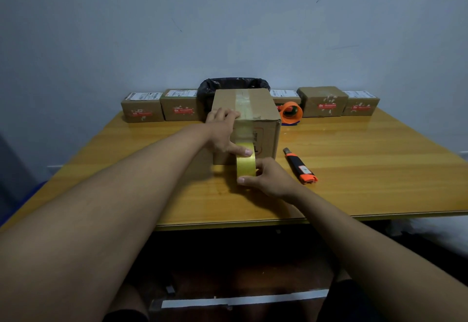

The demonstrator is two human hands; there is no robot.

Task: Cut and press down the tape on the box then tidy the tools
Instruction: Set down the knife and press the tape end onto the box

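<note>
The left hand point(222, 129) lies spread on the box point(247, 124), the right hand point(266, 180) grips the tape roll point(246, 167); I think the uncut tape could peel if pulled.

The right hand point(266, 178) hides the tape roll's point(246, 167) far side; parcel labels point(141, 113) are illegible.

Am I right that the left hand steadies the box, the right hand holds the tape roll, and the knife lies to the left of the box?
Not quite: the head view shows the knife lying right of the box. The left hand steadies the box and the right hand holds the tape roll.
</note>
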